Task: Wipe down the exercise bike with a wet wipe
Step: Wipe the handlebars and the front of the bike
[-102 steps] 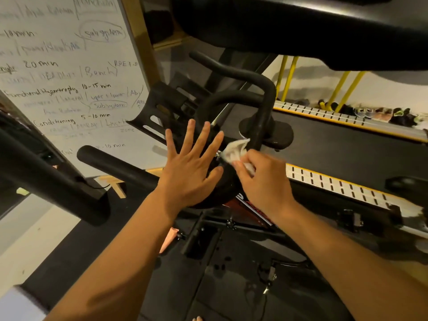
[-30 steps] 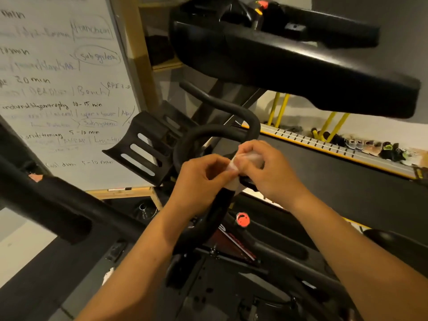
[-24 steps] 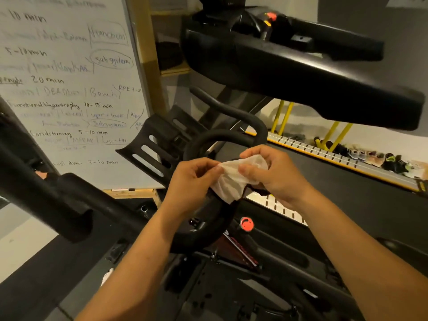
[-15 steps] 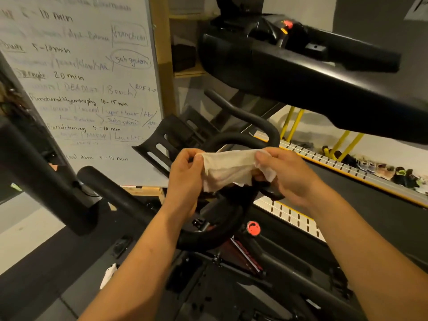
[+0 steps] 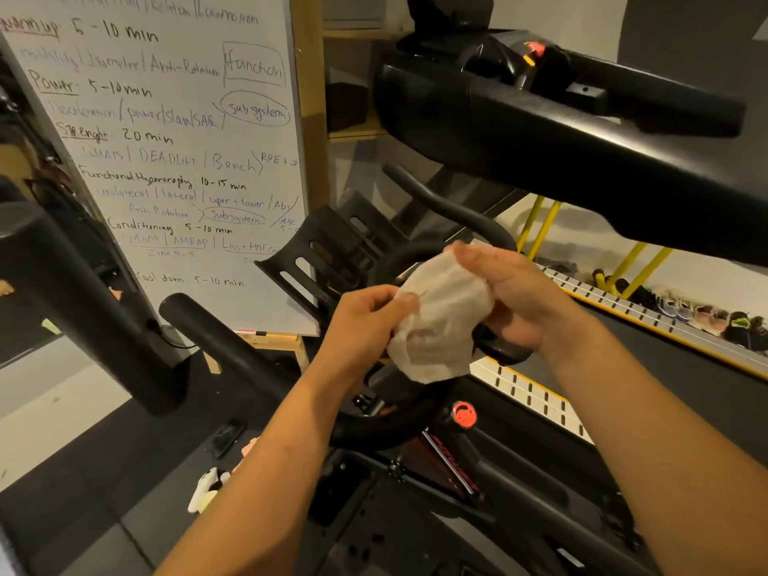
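Observation:
A white wet wipe (image 5: pixel 436 322) hangs spread between both hands above the black exercise bike's looped handlebar (image 5: pixel 386 430). My left hand (image 5: pixel 361 326) pinches the wipe's left edge with thumb and fingertips. My right hand (image 5: pixel 515 301) holds the wipe's upper right part, thumb on top and fingers curled behind it. The wipe covers part of the handlebar loop and hides my right fingers. A left handlebar arm (image 5: pixel 232 351) sticks out toward the lower left. The bike's red knob (image 5: pixel 464 414) shows below the wipe.
A whiteboard (image 5: pixel 166 160) with handwritten workout notes stands at the left. A black treadmill console (image 5: pixel 561 135) looms overhead at the upper right, its belt and yellow-edged side rail (image 5: pixel 665 326) behind the bike. Shoes (image 5: pixel 698 313) line the far wall. A thick black post (image 5: pixel 83 301) stands at the left.
Both hands left the handlebar and brought the bunched wipe together, then pulled it open. It now hangs spread wider and lower between them.

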